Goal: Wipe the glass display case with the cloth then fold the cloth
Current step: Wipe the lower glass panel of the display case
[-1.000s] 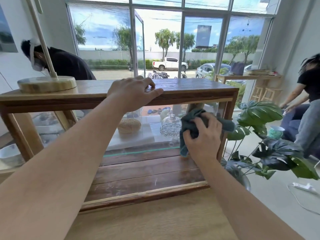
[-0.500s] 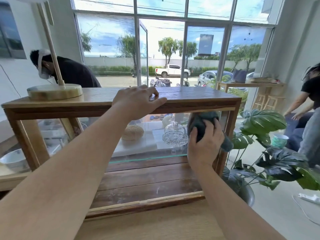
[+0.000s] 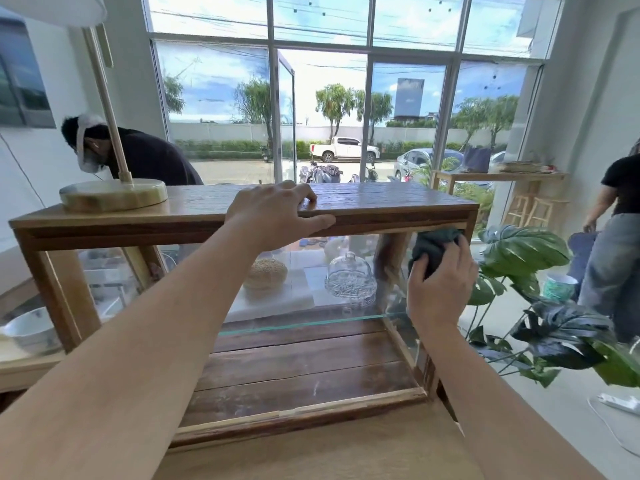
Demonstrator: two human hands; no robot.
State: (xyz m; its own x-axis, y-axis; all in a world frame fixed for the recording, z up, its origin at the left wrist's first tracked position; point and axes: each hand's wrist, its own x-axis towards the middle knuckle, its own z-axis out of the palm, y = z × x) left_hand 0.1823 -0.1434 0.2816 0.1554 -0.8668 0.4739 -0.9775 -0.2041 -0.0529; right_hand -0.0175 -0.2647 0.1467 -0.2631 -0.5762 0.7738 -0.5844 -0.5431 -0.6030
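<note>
While both forearms reach out over the bare wooden counter (image 3: 311,455), the glass display case (image 3: 381,400) stands just beyond its near edge, long axis running left to right.

Right hand (image 3: 441,285): clenched on the dark cloth (image 3: 433,247), bunched into a wad. Cloth pressed against the front pane at the top right corner, touching or nearly touching the wooden frame there. Cloth lies just ahead of and above the palm, fingers wrapped over it.

Left hand (image 3: 277,213): flat on the case's wooden top, fingers over the top, thumb along the front edge; grasps nothing, seems to brace the case.

Judgement: wiping still in hand; folding not begun. From this corner the unwiped run of glass lies to the left and below, along the long axis, so the next stroke likely goes that way. The right hand is the nearer to the pane.

Inside, behind the glass: a round bun (image 3: 266,273) and a glass dome (image 3: 349,275). Lamp base (image 3: 114,194) on the top, far left.
</note>
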